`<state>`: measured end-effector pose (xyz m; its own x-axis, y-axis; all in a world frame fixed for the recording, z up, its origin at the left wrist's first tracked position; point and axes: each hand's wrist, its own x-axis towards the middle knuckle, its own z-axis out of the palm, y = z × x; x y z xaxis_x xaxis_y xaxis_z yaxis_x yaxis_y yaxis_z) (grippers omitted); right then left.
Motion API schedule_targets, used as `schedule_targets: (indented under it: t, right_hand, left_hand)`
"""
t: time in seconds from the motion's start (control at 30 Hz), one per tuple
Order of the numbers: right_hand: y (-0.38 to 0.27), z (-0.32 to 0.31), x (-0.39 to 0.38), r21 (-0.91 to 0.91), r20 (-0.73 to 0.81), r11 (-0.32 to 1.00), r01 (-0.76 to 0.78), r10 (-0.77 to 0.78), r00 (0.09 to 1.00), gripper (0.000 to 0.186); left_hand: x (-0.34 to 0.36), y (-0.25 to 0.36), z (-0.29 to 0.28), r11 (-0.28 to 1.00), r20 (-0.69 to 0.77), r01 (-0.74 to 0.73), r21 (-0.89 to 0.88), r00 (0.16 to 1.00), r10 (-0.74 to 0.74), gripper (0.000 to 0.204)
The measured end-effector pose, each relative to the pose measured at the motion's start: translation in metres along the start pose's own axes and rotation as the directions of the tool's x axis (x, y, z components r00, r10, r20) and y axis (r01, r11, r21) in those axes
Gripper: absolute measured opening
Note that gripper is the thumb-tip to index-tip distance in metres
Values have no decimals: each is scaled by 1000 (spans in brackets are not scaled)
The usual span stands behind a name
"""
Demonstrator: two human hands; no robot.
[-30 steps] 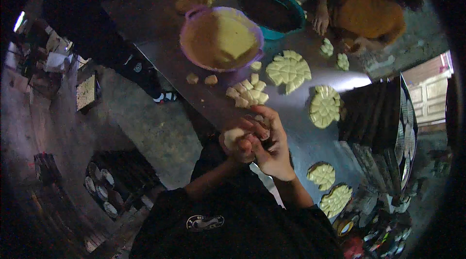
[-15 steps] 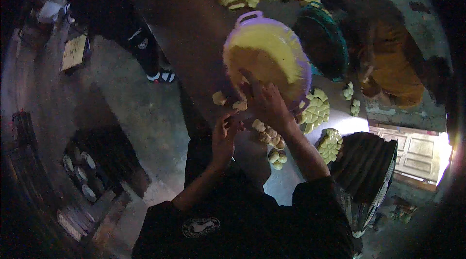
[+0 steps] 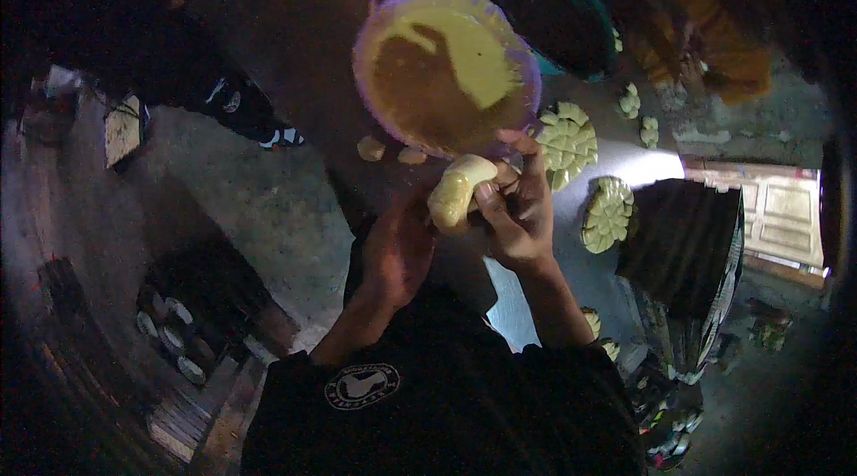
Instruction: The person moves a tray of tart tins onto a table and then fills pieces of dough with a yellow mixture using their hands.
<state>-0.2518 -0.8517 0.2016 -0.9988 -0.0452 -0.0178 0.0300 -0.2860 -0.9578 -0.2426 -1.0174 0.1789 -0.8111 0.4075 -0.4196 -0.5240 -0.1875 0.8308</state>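
Observation:
In my right hand (image 3: 522, 208) is a pale yellow piece of soft, dough-like food (image 3: 460, 190), pinched between thumb and fingers. It is bent and shiny at its lower end. My left hand (image 3: 402, 240) is close against that end; blur and shadow hide its fingers. Just beyond both hands stands a round purple basin (image 3: 359, 66) of thin yellow liquid, with a dark shadow across it. Two small tan lumps, one (image 3: 370, 149) left of the other (image 3: 411, 156), lie by the basin's near rim.
A dark green basin (image 3: 610, 30) stands beyond the purple one. Flat clusters of pale pieces (image 3: 569, 144) (image 3: 609, 215) lie to the right on the table. Another person in orange-brown clothing (image 3: 732, 57) is at far right. A dark, ribbed object (image 3: 683, 248) stands near right.
My hands have drawn back from the basin's near edge, and a pale piece now shows in the right hand. The view has shifted, so the basin appears higher and further left.

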Motion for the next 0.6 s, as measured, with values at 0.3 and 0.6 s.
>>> schedule_targets:
  t: [0.3,0.6]
  right_hand:
    - [-69,-61,-135,-773,208,521,363,-333,920,53]
    - [-68,-95,-269,-706,148,482,519,-616,774,34]
  left_hand:
    - [-50,-65,99,697,173,-179,-694,898,404,51]
    - [-115,-107,174,819,199,-559,-130,794,574,31]
